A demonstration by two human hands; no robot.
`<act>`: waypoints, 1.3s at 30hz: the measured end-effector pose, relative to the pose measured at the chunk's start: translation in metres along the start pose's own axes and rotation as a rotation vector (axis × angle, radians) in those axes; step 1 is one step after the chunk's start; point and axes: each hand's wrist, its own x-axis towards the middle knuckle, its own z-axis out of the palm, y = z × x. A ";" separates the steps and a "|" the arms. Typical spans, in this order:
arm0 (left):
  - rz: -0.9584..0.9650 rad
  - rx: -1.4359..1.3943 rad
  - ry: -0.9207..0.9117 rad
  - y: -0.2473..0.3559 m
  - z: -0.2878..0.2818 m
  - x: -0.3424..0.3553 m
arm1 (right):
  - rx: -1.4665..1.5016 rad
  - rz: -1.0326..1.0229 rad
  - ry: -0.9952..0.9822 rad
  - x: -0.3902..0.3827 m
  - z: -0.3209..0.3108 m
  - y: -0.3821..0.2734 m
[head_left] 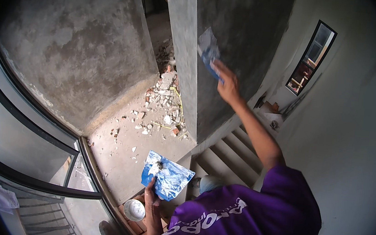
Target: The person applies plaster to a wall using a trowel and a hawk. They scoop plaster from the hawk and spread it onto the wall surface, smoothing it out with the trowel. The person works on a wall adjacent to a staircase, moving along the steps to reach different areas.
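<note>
My right hand [227, 86] is raised and grips a blue-handled putty knife [208, 51], its wide blade pressed flat against the grey concrete wall [242, 36] beside a column edge [184, 48]. My left hand [151, 195] is low, holding a blue flat board [166, 176] smeared with white putty, tilted over the floor below. My purple sleeve fills the lower right.
Broken brick and plaster rubble [164, 101] lies on the concrete floor beside the column. Stairs [227, 156] descend under my right arm. A white bowl [134, 209] sits on bricks below my left hand. A curved black-framed glass railing [33, 147] runs at left; a window [311, 57] at right.
</note>
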 end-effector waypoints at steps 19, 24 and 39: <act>0.103 0.098 0.158 -0.004 0.016 -0.015 | 0.012 0.337 0.165 0.017 0.045 -0.071; 0.107 0.081 0.130 -0.004 0.021 -0.020 | 0.192 0.210 0.197 0.091 -0.039 -0.028; 0.074 0.178 0.149 -0.002 0.014 -0.007 | 0.020 -0.008 -0.127 -0.077 -0.011 0.067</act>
